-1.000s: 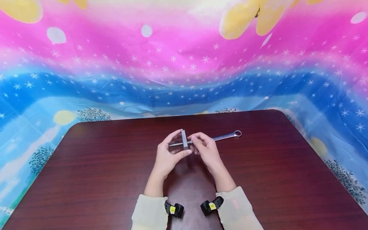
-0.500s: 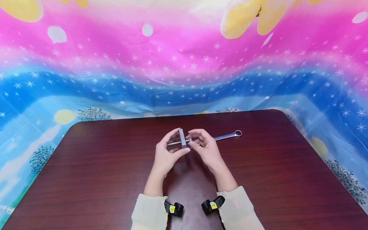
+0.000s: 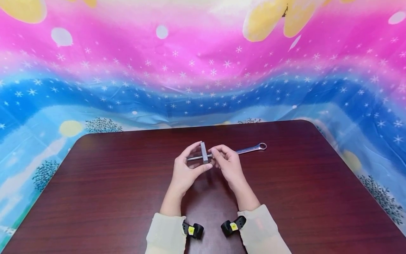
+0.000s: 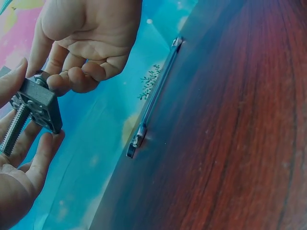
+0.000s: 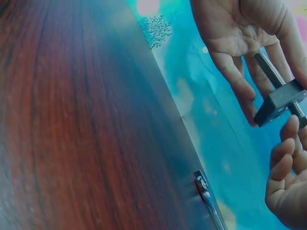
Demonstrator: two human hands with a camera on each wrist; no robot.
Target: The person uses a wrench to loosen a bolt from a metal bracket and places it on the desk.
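Observation:
My left hand (image 3: pixel 184 173) holds a grey rectangular metal block (image 3: pixel 204 152) by its opposite edges, between thumb and fingers. Through the block runs a threaded bolt (image 3: pixel 194 158), whose long shank points back toward the left palm. On the block's other side, my right hand (image 3: pixel 231 167) pinches the bolt's headed end with thumb and fingertips. The left wrist view shows part of a hex-shaped head (image 4: pixel 42 75) by the right fingers, partly covered by them. Both hands hold the parts above the table.
A combination wrench (image 3: pixel 250 150) lies on the dark red wooden table (image 3: pixel 111 183) beyond the right hand, which hides its near end. A colourful patterned cloth (image 3: pixel 203 81) hangs behind the table.
Half a second ago the right fingers were spread apart around the bolt's headed end; now they pinch it again. The block has shifted slightly right. The wrench has stayed put.

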